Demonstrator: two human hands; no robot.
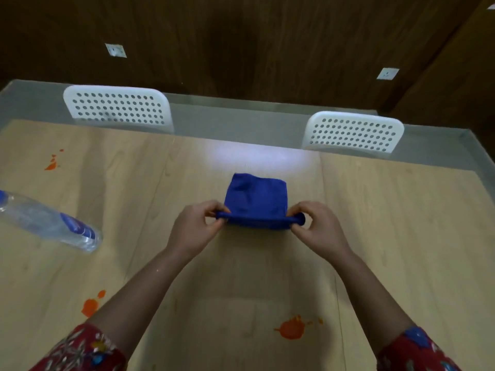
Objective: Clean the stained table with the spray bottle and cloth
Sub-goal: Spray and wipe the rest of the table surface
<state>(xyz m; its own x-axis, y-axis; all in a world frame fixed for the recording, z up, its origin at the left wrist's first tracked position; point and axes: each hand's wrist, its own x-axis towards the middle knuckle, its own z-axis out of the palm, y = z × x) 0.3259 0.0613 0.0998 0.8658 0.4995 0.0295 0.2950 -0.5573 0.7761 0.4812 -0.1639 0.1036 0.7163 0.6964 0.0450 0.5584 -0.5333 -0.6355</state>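
Perhaps folded, cloth [257, 199] (blue) between hands [197, 227] [318, 228]

Two white perforated chairs [117, 108] [353, 133] stand on grey floor [227, 121] before a dark wood-panelled wall [241, 44] with two sockets [115, 50] [387, 73].

Bottle [48, 223] top beyond L edge

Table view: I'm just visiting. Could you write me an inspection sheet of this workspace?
Surface: light wooden table with three orange stains, at far left, near left and near centre.
Job's things: blue cloth folded at centre; clear bottle lying on its side at left.
Clutter: nothing seen.
Hands: left hand and right hand each pinch a near corner of the cloth.
Cables: nothing seen.
Surroundings: two white perforated chairs behind the table; dark wood wall with two sockets.
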